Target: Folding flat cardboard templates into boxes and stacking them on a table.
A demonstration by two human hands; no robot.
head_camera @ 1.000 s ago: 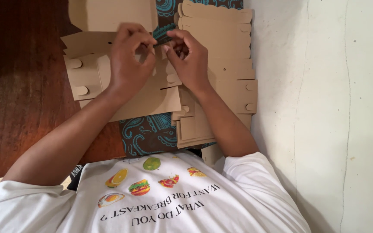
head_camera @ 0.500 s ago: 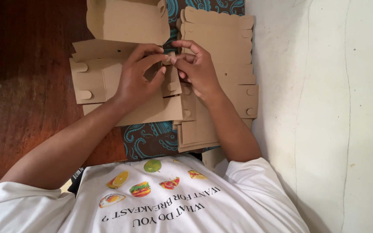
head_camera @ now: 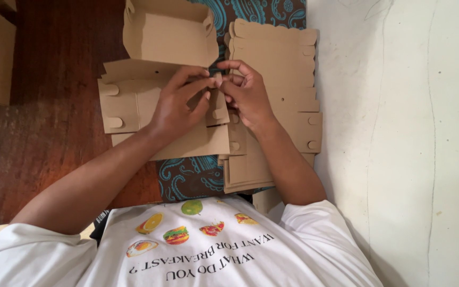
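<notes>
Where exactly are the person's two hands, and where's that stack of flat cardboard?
left hand [head_camera: 179, 103], head view, on the back of the hand.
right hand [head_camera: 248, 95], head view, on the knuckles.
stack of flat cardboard [head_camera: 282, 58], head view, on the bare top sheet.

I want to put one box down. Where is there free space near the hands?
Free: dark wooden floor left of the flat brown cardboard blank. Crowded: the stack of flat cardboard blanks fills the right side, where the left hand and right hand pinch a flap.
</notes>
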